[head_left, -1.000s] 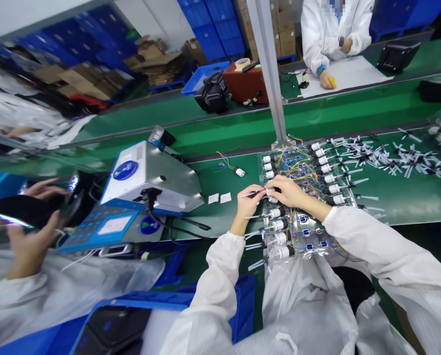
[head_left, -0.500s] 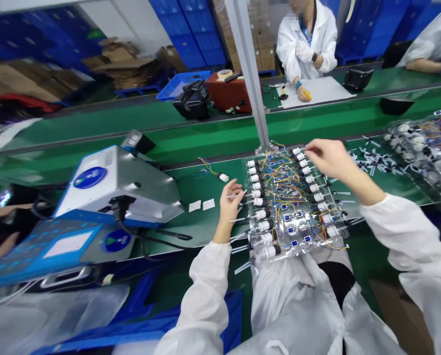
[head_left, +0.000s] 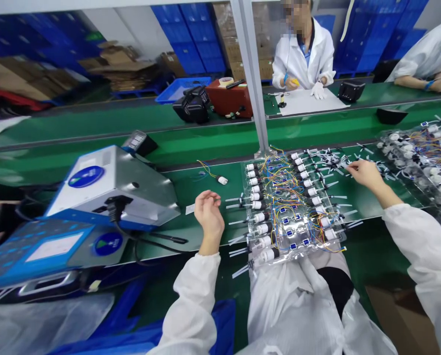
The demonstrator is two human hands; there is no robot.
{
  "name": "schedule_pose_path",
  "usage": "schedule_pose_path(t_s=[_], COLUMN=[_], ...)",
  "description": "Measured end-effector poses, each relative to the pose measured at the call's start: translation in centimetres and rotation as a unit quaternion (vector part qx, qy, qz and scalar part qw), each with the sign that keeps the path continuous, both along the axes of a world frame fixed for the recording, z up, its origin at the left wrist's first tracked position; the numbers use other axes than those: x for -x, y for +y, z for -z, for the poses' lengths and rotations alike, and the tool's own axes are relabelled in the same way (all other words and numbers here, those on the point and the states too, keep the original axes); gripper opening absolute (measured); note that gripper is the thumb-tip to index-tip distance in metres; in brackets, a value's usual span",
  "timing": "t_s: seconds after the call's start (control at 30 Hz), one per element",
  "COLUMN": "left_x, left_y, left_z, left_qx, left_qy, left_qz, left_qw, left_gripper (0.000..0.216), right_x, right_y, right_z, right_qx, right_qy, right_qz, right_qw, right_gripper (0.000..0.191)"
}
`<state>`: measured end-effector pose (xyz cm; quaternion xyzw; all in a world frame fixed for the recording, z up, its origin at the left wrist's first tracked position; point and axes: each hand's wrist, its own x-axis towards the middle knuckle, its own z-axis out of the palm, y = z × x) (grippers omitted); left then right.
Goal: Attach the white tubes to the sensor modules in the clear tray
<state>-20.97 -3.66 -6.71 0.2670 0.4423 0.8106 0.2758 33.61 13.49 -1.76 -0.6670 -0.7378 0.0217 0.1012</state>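
Note:
A clear plastic tray (head_left: 298, 249) holds two columns of white motors (head_left: 262, 229) with black ends, coloured wires and small blue panels. White-bladed propellers (head_left: 237, 199) stick out along both sides of it. To its left, apart from it, my left hand (head_left: 208, 217) hovers with loosely bent fingers and nothing visible in them. My right hand (head_left: 366, 175) is at the pile of loose propellers (head_left: 327, 159) right of the tray, thumb and fingers pinched on a white-bladed propeller, partly hidden by the fingertips.
A single wired motor (head_left: 222, 180) lies left of the tray. Near my left hand is a white paper slip (head_left: 190, 209). A grey and blue machine (head_left: 131, 190) with a black cable stands further left. More filled trays (head_left: 433, 172) lie at right. Co-workers (head_left: 304, 59) sit across the bench.
My right hand has moved from the tray's upper right motors out to the propeller pile. My left hand has drawn away leftward from the tray's side, now covering one paper slip.

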Motion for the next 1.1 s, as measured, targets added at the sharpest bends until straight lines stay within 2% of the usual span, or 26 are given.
schedule_pose_path(t_s=[0.13, 0.23, 0.33, 0.4, 0.47, 0.57, 0.63, 0.7, 0.8, 0.87, 0.93, 1.0, 1.1], left_x=[0.5, -0.5, -2.8, -4.5, -5.9, -6.3, -5.4, -3.8, -1.4, -0.4, 0.0, -0.1, -0.8], left_y=[-0.8, -1.1, -1.0, -0.3, 0.8, 2.8, 4.3, 5.9, 8.1, 8.9, 9.0, 8.6, 7.7], left_z=[-1.5, -3.4, -6.7, -9.1, -11.2, -12.5, -12.0, -10.5, -7.1, -4.7, -2.6, -1.0, 0.5], left_qx=[-0.031, -0.031, -0.032, -0.042, -0.048, -0.051, -0.042, -0.02, 0.031, 0.069, 0.092, 0.105, 0.12], left_qy=[0.019, 0.129, 0.331, 0.434, 0.478, 0.52, 0.517, 0.469, 0.319, 0.22, 0.158, 0.13, 0.113], left_qz=[0.003, -0.019, -0.019, 0.06, 0.123, 0.186, 0.201, 0.198, 0.207, 0.223, 0.237, 0.261, 0.273], left_qw=[0.999, 0.991, 0.943, 0.898, 0.869, 0.832, 0.831, 0.86, 0.924, 0.947, 0.954, 0.951, 0.948], left_gripper=[0.023, 0.021, 0.031, 0.048, 0.06, 0.039, 0.021, 0.014, 0.022, 0.03, 0.04, 0.046, 0.048], right_x=[-0.2, 2.9, 9.4, 14.6, 19.4, 25.1, 27.7, 29.7, 31.8, 32.8, 33.3, 33.5, 33.4], right_y=[-0.1, -1.7, -4.1, -5.8, -7.3, -8.7, -8.6, -7.9, -6.2, -5.2, -4.7, -4.4, -4.1], right_z=[-4.8, -9.1, -12.5, -13.9, -14.7, -14.9, -14.5, -13.2, -9.0, -5.3, -1.7, 1.0, 2.9], right_qx=[-0.082, -0.109, -0.035, 0.009, 0.035, 0.05, 0.054, 0.058, 0.056, 0.043, 0.017, -0.006, -0.024], right_qy=[0.028, 0.098, 0.175, 0.191, 0.183, 0.195, 0.223, 0.256, 0.263, 0.212, 0.143, 0.098, 0.101], right_qz=[0.014, -0.018, -0.122, -0.215, -0.305, -0.39, -0.41, -0.411, -0.413, -0.443, -0.483, -0.5, -0.496], right_qw=[0.996, 0.989, 0.976, 0.958, 0.934, 0.898, 0.883, 0.873, 0.87, 0.87, 0.864, 0.861, 0.862], right_gripper=[0.029, 0.03, 0.028, 0.025, 0.023, 0.021, 0.021, 0.025, 0.033, 0.025, 0.017, 0.024, 0.026])
